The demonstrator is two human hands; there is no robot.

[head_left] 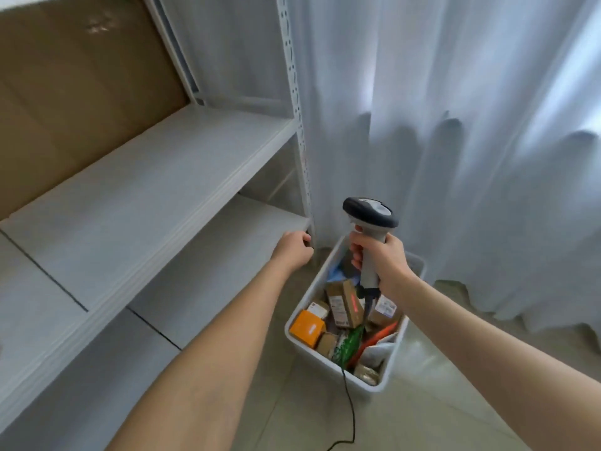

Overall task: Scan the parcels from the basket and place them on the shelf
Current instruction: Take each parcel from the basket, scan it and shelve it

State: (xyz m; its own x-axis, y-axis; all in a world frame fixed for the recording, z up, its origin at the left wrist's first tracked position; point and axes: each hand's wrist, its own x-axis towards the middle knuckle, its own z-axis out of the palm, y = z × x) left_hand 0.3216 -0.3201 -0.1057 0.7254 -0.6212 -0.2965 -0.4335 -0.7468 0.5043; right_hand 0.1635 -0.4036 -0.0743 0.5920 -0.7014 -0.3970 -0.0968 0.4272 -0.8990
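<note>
Now R hand [383,258] grip clenched on scanner [370,222]; L hand [294,247] curled, empty, over basket [292,323].

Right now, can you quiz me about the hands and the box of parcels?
1. True or false: the right hand holds the scanner.
2. Where is the left hand? A) in the basket B) at the corner of the lower shelf C) on the curtain
3. Fill in: the red scanner light lands on a ____ parcel.

Key: 1 true. 2 B. 3 brown.
</note>
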